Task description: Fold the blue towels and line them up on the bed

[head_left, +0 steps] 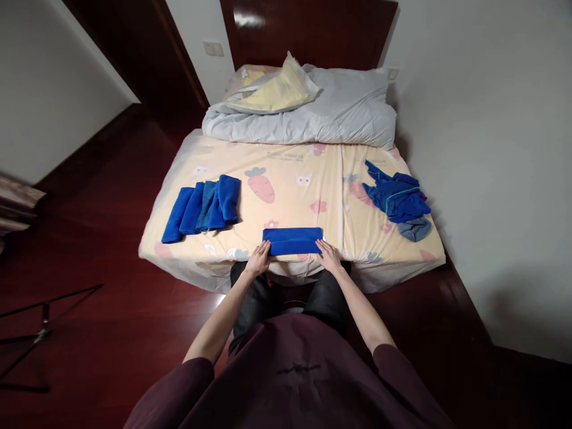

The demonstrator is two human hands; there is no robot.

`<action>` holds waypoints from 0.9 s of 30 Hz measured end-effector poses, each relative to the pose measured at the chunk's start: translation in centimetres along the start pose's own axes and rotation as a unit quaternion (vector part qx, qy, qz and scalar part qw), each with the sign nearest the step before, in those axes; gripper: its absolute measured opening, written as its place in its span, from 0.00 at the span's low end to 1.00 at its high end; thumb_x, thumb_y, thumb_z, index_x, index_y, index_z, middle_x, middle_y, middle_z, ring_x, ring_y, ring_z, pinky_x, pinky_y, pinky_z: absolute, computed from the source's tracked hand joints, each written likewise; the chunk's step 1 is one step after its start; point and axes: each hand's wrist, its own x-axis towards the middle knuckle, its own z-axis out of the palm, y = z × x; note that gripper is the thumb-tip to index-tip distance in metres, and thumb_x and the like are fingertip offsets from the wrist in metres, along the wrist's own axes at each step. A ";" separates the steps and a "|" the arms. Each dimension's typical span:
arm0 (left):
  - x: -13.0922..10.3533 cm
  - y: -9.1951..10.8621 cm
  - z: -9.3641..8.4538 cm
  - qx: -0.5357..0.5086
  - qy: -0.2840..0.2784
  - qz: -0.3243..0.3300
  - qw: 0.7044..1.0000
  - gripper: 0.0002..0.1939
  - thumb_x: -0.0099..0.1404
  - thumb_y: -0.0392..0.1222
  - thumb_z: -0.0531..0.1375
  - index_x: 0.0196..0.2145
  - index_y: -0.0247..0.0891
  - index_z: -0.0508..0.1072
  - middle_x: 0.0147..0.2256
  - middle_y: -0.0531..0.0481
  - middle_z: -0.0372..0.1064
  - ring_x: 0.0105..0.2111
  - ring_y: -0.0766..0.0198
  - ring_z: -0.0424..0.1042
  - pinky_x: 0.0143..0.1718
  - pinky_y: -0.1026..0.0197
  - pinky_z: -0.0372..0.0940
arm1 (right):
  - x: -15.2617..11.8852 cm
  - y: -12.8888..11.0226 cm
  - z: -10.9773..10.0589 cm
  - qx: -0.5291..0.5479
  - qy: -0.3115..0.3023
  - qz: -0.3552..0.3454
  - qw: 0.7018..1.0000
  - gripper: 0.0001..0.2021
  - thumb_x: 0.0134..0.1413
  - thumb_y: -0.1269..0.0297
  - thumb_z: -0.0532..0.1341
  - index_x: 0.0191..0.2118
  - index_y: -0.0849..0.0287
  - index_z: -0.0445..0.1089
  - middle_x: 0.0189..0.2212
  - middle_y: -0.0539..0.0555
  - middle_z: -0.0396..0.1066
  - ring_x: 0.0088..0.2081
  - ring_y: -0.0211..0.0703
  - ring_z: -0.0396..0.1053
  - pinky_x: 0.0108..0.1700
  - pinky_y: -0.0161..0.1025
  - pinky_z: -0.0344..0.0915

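Note:
A blue towel, folded into a long flat strip, lies at the front edge of the bed. My left hand grips its left end, with the fingers over the top. At the opposite end, my right hand has hold of the right corner in the same way. To the left, several folded blue towels lie side by side, overlapping in a row. A loose, crumpled pile of blue cloths rests on the right side of the bed, with a greyish-blue piece at its near edge.
The bed has a cream sheet printed with carrots and rabbits. A rolled grey quilt and a yellow cloth lie by the dark headboard. A black metal stand is on the floor at left; a wall is at right.

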 end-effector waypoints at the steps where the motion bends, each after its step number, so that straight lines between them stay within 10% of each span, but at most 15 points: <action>1: 0.1 -0.1 0.1 0.003 -0.002 0.000 1.000 0.42 0.60 0.32 0.54 0.71 0.28 0.55 0.71 0.32 0.50 0.73 0.43 0.48 0.71 0.38 0.50 | 0.2 0.1 0.1 0.000 0.002 0.001 1.000 0.31 0.57 0.75 0.60 0.67 0.58 0.67 0.67 0.58 0.65 0.69 0.50 0.62 0.72 0.50 0.58; 14: 1.2 -0.4 -1.7 0.011 0.004 0.005 1.000 0.37 0.57 0.26 0.54 0.65 0.35 0.68 0.65 0.35 0.65 0.65 0.47 0.65 0.67 0.45 0.59 | 1.6 -0.2 -1.1 0.028 -0.014 0.060 0.998 0.35 0.46 0.86 0.57 0.59 0.54 0.76 0.59 0.55 0.74 0.61 0.49 0.72 0.68 0.47 0.63; 27: -1.1 -0.7 -2.2 -0.357 0.111 -0.129 0.919 0.23 0.61 0.50 0.62 0.51 0.35 0.75 0.49 0.39 0.78 0.49 0.50 0.78 0.56 0.48 0.70 | -0.2 0.9 0.3 0.335 0.096 0.170 0.922 0.19 0.49 0.58 0.66 0.46 0.60 0.78 0.43 0.60 0.81 0.43 0.52 0.79 0.50 0.47 0.75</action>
